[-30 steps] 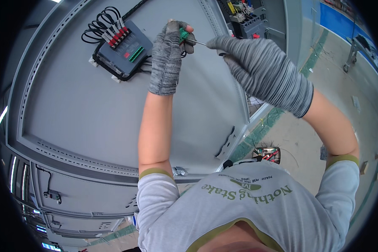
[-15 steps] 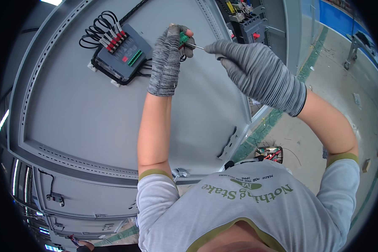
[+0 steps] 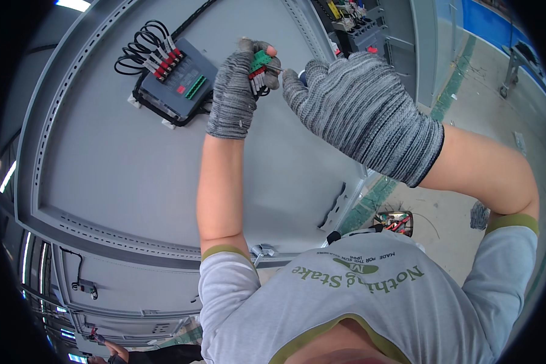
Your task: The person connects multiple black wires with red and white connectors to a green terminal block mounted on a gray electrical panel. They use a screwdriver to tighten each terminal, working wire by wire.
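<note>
My left hand (image 3: 236, 91), in a grey knitted glove with bare fingertips, is closed round a green terminal block connector (image 3: 260, 61). Short wires with red and white sleeves (image 3: 258, 79) hang from the connector's lower side, next to my thumb. My gloved right hand (image 3: 361, 109) is closed on a screwdriver (image 3: 303, 77); only a bit of its dark handle and thin metal shaft show. The shaft points left toward the connector, and whether its tip touches is hidden by the fingers. Left of my hands, a dark grey device box (image 3: 179, 82) sits on the grey panel.
Black looped cables (image 3: 144, 45) run into the device box. The large grey metal panel (image 3: 133, 164) has a raised, perforated rim. A cabinet with breakers (image 3: 364, 39) stands at the upper right, a tool bag (image 3: 395, 223) on the floor. At the lower left is another person's arm (image 3: 116, 350).
My right hand has come left and turned, covering most of the screwdriver shaft. The connector has tilted, showing its sleeved wires. The other person's arm shows more at the lower left.
</note>
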The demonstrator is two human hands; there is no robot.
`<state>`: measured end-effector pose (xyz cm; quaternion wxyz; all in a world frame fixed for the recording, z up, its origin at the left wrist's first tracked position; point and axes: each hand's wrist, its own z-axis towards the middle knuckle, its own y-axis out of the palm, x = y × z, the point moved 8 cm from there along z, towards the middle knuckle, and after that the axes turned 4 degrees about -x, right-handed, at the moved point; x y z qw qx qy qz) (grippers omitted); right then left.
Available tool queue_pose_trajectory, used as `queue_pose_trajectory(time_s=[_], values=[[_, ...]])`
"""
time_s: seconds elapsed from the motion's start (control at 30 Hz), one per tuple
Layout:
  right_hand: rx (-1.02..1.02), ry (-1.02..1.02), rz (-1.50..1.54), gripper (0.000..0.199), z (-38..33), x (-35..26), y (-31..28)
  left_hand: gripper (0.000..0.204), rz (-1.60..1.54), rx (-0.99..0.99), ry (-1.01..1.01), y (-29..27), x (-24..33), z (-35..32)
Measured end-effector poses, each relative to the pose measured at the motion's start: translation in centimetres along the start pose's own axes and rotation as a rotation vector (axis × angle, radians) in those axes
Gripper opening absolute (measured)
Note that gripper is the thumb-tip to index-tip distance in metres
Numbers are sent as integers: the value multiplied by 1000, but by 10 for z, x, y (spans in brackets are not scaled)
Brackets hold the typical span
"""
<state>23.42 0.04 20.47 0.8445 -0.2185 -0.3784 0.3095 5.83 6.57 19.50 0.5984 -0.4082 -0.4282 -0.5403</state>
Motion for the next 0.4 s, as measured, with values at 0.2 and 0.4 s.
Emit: queue_pose_trajectory(time_s=[0.2,0.4], values=[[-270,60,37,38,5,12,15,44,204,88,99,7,5,-4],[-51,98,413,44,-3,19,14,50,265,157,200,6,14,-7]])
